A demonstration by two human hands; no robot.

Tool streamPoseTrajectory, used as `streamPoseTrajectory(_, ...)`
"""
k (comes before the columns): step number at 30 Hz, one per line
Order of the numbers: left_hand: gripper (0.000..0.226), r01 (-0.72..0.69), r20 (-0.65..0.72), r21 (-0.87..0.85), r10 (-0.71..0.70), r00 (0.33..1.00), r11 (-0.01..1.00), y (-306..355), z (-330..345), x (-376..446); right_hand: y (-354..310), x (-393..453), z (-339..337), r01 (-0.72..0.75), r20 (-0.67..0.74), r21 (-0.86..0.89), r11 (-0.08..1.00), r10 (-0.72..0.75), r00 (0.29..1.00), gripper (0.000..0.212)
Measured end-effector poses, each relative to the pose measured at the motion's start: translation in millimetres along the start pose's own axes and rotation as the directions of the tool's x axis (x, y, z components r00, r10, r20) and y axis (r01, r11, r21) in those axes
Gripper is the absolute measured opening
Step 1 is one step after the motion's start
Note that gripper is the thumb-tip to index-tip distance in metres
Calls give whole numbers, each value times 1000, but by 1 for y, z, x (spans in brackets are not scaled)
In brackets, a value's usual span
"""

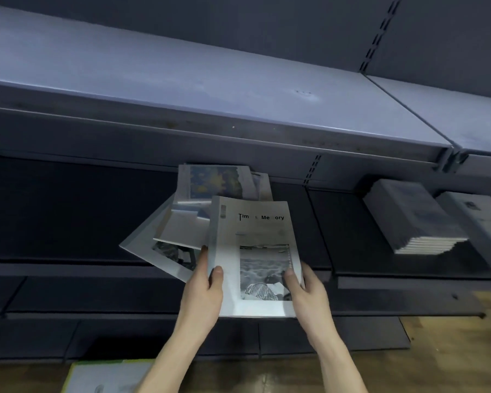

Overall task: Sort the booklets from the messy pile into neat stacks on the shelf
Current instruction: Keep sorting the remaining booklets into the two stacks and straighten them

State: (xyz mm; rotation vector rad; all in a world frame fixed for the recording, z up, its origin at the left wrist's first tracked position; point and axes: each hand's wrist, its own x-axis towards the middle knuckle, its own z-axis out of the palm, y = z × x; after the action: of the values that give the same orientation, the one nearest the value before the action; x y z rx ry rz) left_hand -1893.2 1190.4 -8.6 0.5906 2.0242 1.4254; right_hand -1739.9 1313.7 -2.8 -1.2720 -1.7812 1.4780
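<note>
The step in hand looks like the pick: one booklet is being taken off the messy pile for sorting. Both hands hold the top booklet (254, 256), the one whose cover reads "Tim… & Me…ory" above a grey seaside picture. The left hand (203, 290) grips its lower left edge, thumb curled onto the cover and the other fingers hidden beneath; the right hand (309, 290) pinches the lower right edge the same way, thumb on the picture, the rest underneath. The booklet's near edge juts out past the front lip of the dark middle shelf (68, 211), and its far end overlaps the messy pile (199, 217), a fan of skewed booklets lying from about 9 to 12 o'clock of it. At roughly 3 o'clock, well apart on the same shelf level, stand two neat stacks (414, 219) side by side, one partly cut off by the frame edge. The next move, I judge, calls for lifting this booklet clear without dragging the loose ones under it, carrying it toward 3 o'clock, and matching its cover to a stack; those covers are too dim to read from here.
</note>
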Motion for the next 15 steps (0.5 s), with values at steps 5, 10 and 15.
streamPoseTrajectory(5, 54, -18, 106, -42, 22, 994, 999, -3, 12, -12, 12, -30, -15, -58, -118, -9, 998, 56, 991, 23)
streamPoseTrajectory(10, 54, -54, 214, -58, 65, 975, 997, 11, 34, -23, 15, -56, -44, -89, -221, 7, 996, 88, 971, 24)
streamPoseTrajectory(15, 53, -113, 308, -45, 122, 944, 993, 31, 62, -35, 16, -78, -81, -74, -287, 103, 992, 101, 953, 23)
